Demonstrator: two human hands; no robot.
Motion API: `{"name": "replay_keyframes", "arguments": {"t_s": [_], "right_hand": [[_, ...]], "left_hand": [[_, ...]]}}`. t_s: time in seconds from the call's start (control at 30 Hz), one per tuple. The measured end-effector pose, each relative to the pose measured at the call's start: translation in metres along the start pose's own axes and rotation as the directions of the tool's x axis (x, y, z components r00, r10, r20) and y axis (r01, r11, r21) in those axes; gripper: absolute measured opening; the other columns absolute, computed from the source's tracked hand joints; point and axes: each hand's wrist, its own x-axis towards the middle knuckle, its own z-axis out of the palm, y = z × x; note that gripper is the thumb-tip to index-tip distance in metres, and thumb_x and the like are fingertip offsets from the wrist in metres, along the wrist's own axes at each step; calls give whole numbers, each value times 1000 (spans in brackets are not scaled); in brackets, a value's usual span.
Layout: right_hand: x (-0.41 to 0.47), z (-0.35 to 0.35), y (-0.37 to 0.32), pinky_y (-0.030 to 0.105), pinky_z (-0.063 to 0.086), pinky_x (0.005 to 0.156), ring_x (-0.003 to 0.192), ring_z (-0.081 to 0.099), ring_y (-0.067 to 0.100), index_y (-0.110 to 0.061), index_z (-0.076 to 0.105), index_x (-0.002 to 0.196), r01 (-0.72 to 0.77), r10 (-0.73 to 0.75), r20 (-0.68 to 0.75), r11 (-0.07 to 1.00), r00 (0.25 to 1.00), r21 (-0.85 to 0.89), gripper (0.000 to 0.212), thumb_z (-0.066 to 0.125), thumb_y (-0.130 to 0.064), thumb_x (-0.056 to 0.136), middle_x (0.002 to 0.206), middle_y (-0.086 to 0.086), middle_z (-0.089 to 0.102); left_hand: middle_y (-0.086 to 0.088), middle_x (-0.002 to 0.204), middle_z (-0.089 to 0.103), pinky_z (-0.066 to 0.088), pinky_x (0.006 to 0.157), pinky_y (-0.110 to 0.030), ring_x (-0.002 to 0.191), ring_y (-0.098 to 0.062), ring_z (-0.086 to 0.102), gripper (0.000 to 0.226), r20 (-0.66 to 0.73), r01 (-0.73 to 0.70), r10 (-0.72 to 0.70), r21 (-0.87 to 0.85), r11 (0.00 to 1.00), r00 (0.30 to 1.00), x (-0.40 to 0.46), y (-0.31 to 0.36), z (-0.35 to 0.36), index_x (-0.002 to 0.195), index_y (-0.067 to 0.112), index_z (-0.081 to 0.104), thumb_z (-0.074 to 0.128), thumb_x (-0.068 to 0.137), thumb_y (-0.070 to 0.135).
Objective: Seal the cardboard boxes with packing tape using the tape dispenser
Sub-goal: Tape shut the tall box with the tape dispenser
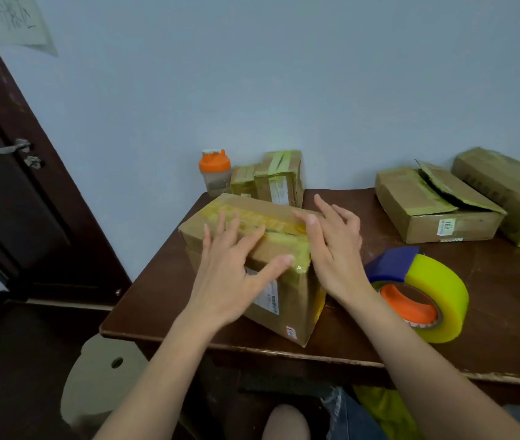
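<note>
A cardboard box (296, 309) with yellow tape along its top seam sits near the front left of the brown table (490, 312). My left hand (230, 271) lies flat on the box's top and near side, fingers spread. My right hand (331, 249) rests open against the box's right end, thumb on the taped edge. The tape dispenser (423, 293), blue with an orange core and a large yellow tape roll, lies on the table just right of my right wrist, held by neither hand.
Two small taped boxes (279, 179) and an orange-lidded shaker bottle (215, 173) stand at the table's back by the wall. A box with a lifted flap (430, 204) and another box (512, 192) lie at the right. A dark door (14, 198) is at the left.
</note>
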Motion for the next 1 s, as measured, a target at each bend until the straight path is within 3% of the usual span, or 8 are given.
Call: {"name": "replay_keyframes", "arguments": {"t_s": [0.13,0.27,0.4,0.57,0.73,0.83,0.9,1.0], "right_hand": [[-3,-7,-7,20,18,96,132,39,9,-25,67,121,-47,42,79,997,996,57,51,24,-42,102,140,-2,50],[-6,-19,-4,40,41,100,120,52,15,-21,73,112,-70,70,13,997,997,17,28,52,-32,99,126,1,61],[-9,-26,-7,31,47,92,111,55,12,-20,73,112,-90,90,39,996,995,13,28,65,-36,90,121,0,61],[-4,-37,-8,41,48,94,115,55,18,-20,71,115,-52,58,134,997,989,-49,26,64,-26,92,119,4,62],[12,-63,-14,33,45,103,120,58,17,-16,70,117,9,38,364,992,931,-127,29,66,-10,90,121,6,67],[21,-84,-16,27,46,96,105,62,11,-22,69,119,-14,81,390,985,917,-173,29,66,-18,91,112,-5,69],[24,-98,-8,32,45,97,112,58,14,-28,66,123,-38,124,329,966,936,-255,32,66,-29,91,119,-6,66],[20,-115,11,39,42,104,128,49,19,-31,58,131,-111,277,360,901,891,-418,49,68,-47,85,137,-2,56]], "left_hand": [[8,162,-12,-24,113,-41,146,-12,-25,108,16,-134,133,128,983,991,-9,0,11,150,44,20,24,58,99],[15,152,36,0,123,-44,146,2,15,64,-11,-200,200,-146,969,980,-9,-17,0,141,34,48,60,84,60],[22,143,44,9,121,-29,142,6,25,44,-79,-198,184,-253,947,980,-8,-22,3,133,38,53,64,91,37],[17,139,48,18,111,-6,140,3,25,41,-129,-167,137,-265,950,982,-5,-15,13,132,30,57,59,95,10],[11,139,52,25,118,-40,141,-7,30,39,-135,-97,76,-153,983,988,-3,1,14,131,28,60,66,92,30],[4,133,58,33,113,-40,137,-16,40,34,-225,-46,1,-193,980,974,-3,13,19,124,23,67,67,91,33],[1,129,61,35,112,-37,135,-19,43,30,-271,-45,-7,-187,981,963,-3,17,24,122,18,68,66,92,24],[-3,132,58,17,119,-32,136,-21,41,33,-288,-50,18,-103,993,958,-4,19,32,127,15,63,62,94,15]]}}
